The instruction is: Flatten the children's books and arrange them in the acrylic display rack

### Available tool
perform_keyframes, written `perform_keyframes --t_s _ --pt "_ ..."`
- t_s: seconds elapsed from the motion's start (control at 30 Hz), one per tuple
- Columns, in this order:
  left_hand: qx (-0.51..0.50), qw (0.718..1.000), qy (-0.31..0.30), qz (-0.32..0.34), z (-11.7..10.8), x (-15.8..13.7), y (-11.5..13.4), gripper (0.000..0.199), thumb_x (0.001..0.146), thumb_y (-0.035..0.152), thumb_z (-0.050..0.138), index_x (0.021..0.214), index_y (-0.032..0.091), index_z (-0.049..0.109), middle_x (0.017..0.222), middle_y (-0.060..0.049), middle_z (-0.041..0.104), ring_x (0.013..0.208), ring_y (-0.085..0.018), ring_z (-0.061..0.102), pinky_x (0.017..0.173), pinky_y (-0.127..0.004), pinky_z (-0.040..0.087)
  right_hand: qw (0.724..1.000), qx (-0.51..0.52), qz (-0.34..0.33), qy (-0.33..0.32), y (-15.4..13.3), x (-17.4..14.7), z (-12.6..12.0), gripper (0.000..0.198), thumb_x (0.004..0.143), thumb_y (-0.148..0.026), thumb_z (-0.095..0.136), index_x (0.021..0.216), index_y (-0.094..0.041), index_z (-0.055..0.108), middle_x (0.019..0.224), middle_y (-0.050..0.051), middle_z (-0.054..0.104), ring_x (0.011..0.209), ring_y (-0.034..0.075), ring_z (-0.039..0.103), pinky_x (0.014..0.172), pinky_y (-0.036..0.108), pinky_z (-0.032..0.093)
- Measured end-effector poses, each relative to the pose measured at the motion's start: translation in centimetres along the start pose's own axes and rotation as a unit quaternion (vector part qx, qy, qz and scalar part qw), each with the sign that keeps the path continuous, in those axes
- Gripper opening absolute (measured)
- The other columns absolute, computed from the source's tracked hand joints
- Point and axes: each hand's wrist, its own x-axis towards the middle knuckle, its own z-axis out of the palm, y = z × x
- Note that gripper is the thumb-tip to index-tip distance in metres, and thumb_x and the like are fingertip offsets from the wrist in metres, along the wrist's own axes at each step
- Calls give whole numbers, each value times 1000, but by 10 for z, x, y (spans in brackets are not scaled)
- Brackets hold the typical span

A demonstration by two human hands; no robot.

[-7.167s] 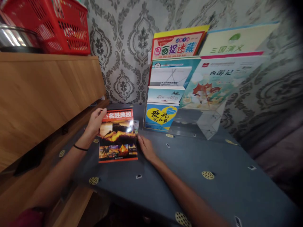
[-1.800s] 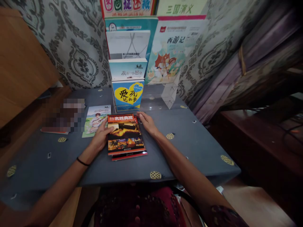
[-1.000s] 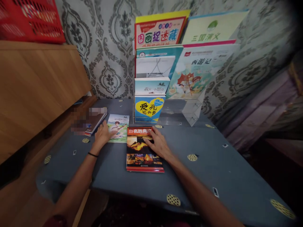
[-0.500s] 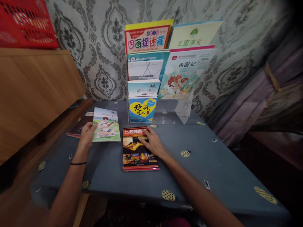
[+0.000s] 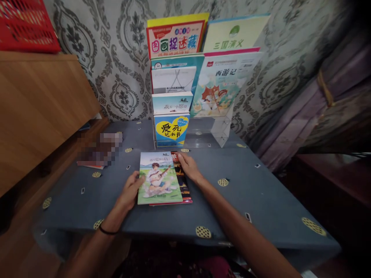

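A thin paperback (image 5: 159, 183) with a guitar player in a green meadow on its cover lies over a dark-covered book (image 5: 185, 185), which shows along its right side. The paperback's left edge is held in my left hand (image 5: 132, 191), thumb on the cover and fingers beneath. From the right, my right hand (image 5: 189, 168) grips the upper right edge of the dark-covered book; part of its fingers is hidden by the paperback. Red edges of the lower book or books show at the bottom.
Behind stands a clear display rack (image 5: 199, 125) with several books, including a blue one with a yellow heart (image 5: 171, 129). Another book pile (image 5: 100, 150), blurred out, lies at the left. A wooden cabinet (image 5: 43, 92) with a red basket (image 5: 27, 27) flanks the table (image 5: 232, 208).
My left hand has carried the guitar-cover paperback rightward and toward me, onto the dark-covered book. My right hand stays at that book's right edge. The view has shifted slightly.
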Motion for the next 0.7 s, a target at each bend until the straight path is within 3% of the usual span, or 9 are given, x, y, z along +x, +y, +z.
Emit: perform_keyframes --t_s 0.1,0.2,0.33,0.43,0.5,0.6,0.7 --pt "40 998 -40 -17 1 -7 0 60 67 57 85 106 20 57 77 -3 75 61 -21 72 50 -27 56 999 -31 -11 -14 -2 -3 3 42 98 -44 42 119 -22 70 131 12 69 129 31 59 109 51 45" --pt "149 986 -71 -14 -3 -8 4 68 74 61 77 121 20 52 68 -1 71 49 -17 66 38 -22 46 997 -64 -23 -20 -2 -7 6 41 94 -38 49 125 -20 67 137 14 65 135 30 54 113 49 42" --pt "340 937 -73 30 -12 -5 9 64 87 59 60 132 16 48 62 2 66 42 -17 58 37 -24 42 997 -65 -32 1 0 -8 7 39 93 -36 50 124 -20 67 134 13 66 131 30 56 110 49 44" --pt "470 874 -7 123 -20 13 14 59 91 52 52 135 11 51 64 1 65 56 -21 64 56 -32 52 996 -45 -34 66 3 -4 4 40 92 -37 49 124 -19 65 126 13 68 121 29 62 104 48 49" --pt "504 841 32 194 -21 34 20 53 91 46 52 131 12 55 75 -3 70 74 -25 69 74 -37 55 990 -40 -30 132 6 2 0 44 92 -38 47 127 -17 62 124 15 67 118 30 61 101 49 51" --pt "474 834 59 277 -15 75 30 40 92 35 50 125 15 60 98 -10 74 95 -26 70 91 -41 54 978 -41 -16 205 9 18 -5 51 91 -41 46 133 -14 56 128 19 63 120 32 59 100 52 49" --pt "438 827 87 342 1 113 39 38 92 27 47 126 15 60 114 -13 71 111 -26 67 101 -44 51 974 -41 4 221 13 32 -8 57 88 -42 48 137 -13 52 134 20 60 123 34 57 102 54 48"
